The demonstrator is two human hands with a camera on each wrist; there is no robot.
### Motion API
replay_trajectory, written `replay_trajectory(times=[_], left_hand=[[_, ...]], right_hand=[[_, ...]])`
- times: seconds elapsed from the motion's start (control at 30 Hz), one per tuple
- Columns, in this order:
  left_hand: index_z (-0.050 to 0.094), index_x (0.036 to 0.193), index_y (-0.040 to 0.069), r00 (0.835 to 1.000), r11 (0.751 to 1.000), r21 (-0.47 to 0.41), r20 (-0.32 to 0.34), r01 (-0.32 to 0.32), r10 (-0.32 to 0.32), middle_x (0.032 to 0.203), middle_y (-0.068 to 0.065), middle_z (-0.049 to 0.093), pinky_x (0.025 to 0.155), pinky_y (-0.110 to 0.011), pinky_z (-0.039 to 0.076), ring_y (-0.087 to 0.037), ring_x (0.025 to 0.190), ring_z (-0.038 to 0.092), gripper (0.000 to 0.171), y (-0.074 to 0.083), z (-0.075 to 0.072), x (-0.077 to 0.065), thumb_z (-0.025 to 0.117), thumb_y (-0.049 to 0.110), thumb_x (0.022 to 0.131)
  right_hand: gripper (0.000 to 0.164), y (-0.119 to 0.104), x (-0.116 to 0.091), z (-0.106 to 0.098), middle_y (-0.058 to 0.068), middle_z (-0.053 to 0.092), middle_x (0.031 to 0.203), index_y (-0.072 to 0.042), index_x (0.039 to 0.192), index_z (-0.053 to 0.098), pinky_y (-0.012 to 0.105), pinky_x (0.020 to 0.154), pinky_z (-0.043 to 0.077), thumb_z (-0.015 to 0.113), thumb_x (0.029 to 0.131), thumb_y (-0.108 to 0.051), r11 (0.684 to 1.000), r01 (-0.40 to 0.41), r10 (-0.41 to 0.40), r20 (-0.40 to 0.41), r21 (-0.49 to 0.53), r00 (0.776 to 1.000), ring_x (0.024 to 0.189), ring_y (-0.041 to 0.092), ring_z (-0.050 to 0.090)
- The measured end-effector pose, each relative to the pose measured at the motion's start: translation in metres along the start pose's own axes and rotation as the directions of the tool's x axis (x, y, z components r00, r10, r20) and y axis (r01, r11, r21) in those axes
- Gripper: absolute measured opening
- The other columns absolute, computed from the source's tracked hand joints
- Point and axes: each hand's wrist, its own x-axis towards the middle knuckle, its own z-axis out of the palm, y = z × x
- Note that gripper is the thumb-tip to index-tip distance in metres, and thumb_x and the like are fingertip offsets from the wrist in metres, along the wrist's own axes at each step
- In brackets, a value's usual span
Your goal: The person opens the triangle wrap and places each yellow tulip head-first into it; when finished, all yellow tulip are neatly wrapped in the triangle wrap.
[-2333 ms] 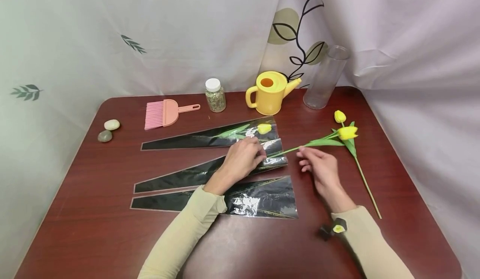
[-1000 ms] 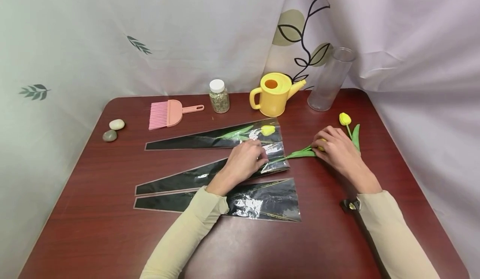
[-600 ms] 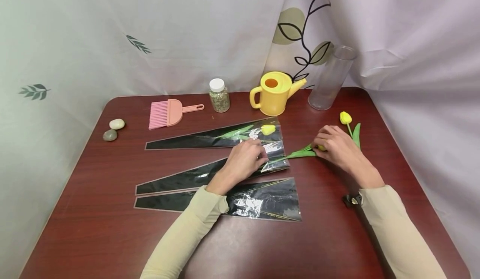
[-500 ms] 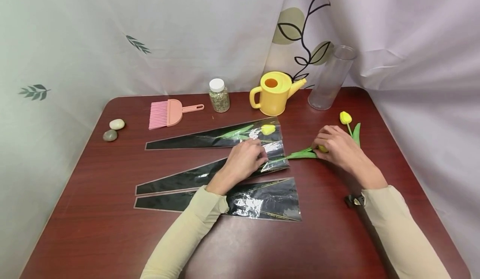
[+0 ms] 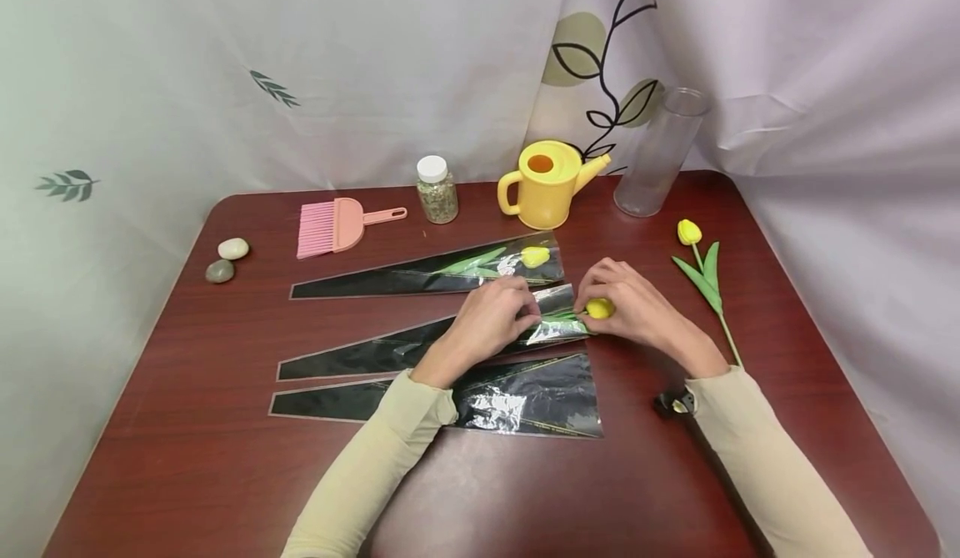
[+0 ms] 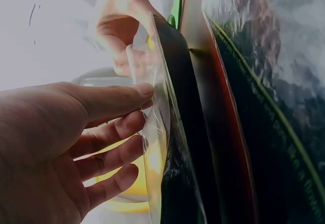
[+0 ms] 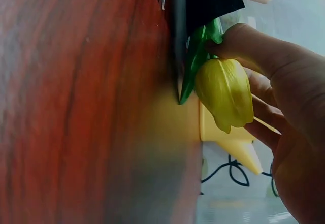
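right hand [image 5: 628,304] pinching the yellow tulip [image 5: 599,309] just below its bloom, stem inside the middle sleeve [image 5: 390,351], bloom outside the mouth, left hand [image 5: 483,318] nipping that sleeve's clear film between thumb and forefinger, other fingers loosely bent, another tulip [image 5: 705,279] lying off right

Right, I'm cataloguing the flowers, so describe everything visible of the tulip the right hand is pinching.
The tulip has one closed yellow bloom with smooth petals, and green leaves; it looks possibly artificial. It lies sideways, bloom toward the person's right. The right hand pinches it just behind the bloom. The bloom is outside the mouth of the middle black-and-clear sleeve; the leaves are partly inside, one tip sticking out. How far the stem reaches is hidden.
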Motion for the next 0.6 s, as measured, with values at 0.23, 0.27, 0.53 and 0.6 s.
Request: replay_trajectory(times=[0.23, 0.27, 0.53, 0.6], left_hand=[[0.076, 0.086, 0.022, 1.0, 1.0, 0.016, 0.011, 0.005, -0.005, 0.088, 0.01, 0.061, 0.076, -0.03, 0.05, -0.011, 0.088, 0.061, 0.005, 0.0, 0.0, 0.001, 0.075, 0.027, 0.088], [0.076, 0.086, 0.022, 1.0, 1.0, 0.019, 0.012, 0.004, -0.004, 0.088, 0.01, 0.061, 0.077, -0.03, 0.05, -0.011, 0.088, 0.061, 0.005, -0.001, 0.0, 0.001, 0.075, 0.027, 0.088], [0.076, 0.086, 0.022, 1.0, 1.0, 0.028, 0.016, -0.004, 0.003, 0.089, 0.009, 0.06, 0.075, -0.03, 0.05, -0.012, 0.088, 0.06, 0.005, 0.0, -0.001, -0.001, 0.075, 0.027, 0.088], [0.076, 0.086, 0.022, 1.0, 0.999, 0.031, 0.015, -0.005, 0.005, 0.089, 0.009, 0.06, 0.075, -0.03, 0.05, -0.012, 0.088, 0.06, 0.006, 0.0, -0.001, -0.001, 0.075, 0.027, 0.088]], right_hand=[[0.011, 0.0, -0.001, 0.007, -0.009, 0.059, 0.09, -0.021, 0.08, 0.074, 0.038, 0.084, 0.036, 0.082, 0.076, -0.014, 0.996, -0.078, 0.077, 0.019, 0.04, 0.997, 0.094, 0.014, 0.047], [0.012, 0.0, -0.002, 0.007, -0.01, 0.059, 0.09, -0.021, 0.08, 0.074, 0.038, 0.084, 0.036, 0.081, 0.076, -0.014, 0.996, -0.082, 0.081, 0.018, 0.045, 0.997, 0.095, 0.014, 0.047], [0.03, 0.003, -0.023, -0.011, -0.006, 0.063, 0.112, -0.019, 0.114, 0.07, 0.038, 0.091, 0.042, 0.078, 0.085, -0.022, 0.936, -0.226, 0.229, 0.023, 0.269, 0.973, 0.107, 0.013, 0.053], [0.041, 0.004, -0.033, -0.016, -0.004, 0.063, 0.117, -0.019, 0.124, 0.064, 0.037, 0.089, 0.044, 0.077, 0.086, -0.028, 0.899, -0.311, 0.309, 0.057, 0.308, 0.949, 0.108, 0.013, 0.055]])
